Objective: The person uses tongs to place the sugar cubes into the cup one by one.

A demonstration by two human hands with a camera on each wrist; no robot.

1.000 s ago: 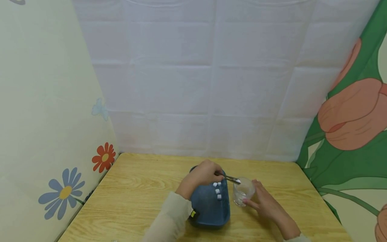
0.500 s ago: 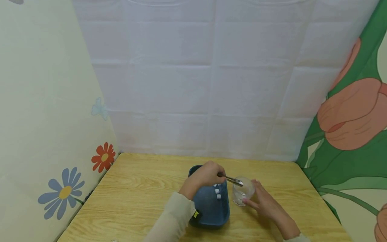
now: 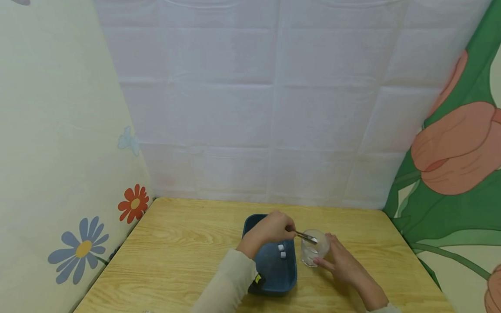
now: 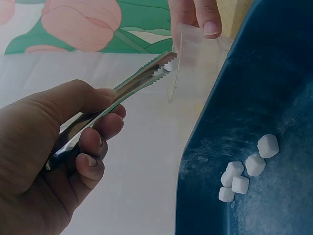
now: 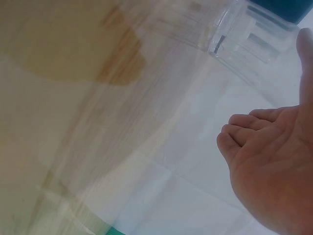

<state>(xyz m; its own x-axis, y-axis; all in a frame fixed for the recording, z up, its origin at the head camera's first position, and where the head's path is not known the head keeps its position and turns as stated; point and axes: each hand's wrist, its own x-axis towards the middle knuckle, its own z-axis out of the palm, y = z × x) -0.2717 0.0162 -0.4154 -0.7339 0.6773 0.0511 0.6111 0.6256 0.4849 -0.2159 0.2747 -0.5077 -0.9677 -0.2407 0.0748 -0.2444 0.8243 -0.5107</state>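
My left hand [image 3: 272,226] grips metal tongs [image 4: 129,88] with serrated tips. A small white cube [image 4: 170,65] sits between the tips, at the mouth of a clear cup [image 3: 309,257]. My right hand [image 3: 346,264] is beside the cup, thumb in front and fingertips at its right side. In the right wrist view its fingers stretch out fairly straight, not wrapped around the cup. Left of the cup stands a dark blue tray [image 3: 274,278] holding several white cubes [image 4: 255,165]. Part of it is hidden under my left arm.
The tray and cup stand close together on a wood-grain table [image 3: 188,248]. A white sheet [image 3: 235,108] hangs at the back. Printed cloths with flowers flank the table at left [image 3: 58,174] and right [image 3: 450,204].
My left hand has moved right and slightly down, bringing the tong tips further over the cup's mouth. My right hand and the cup have barely moved.
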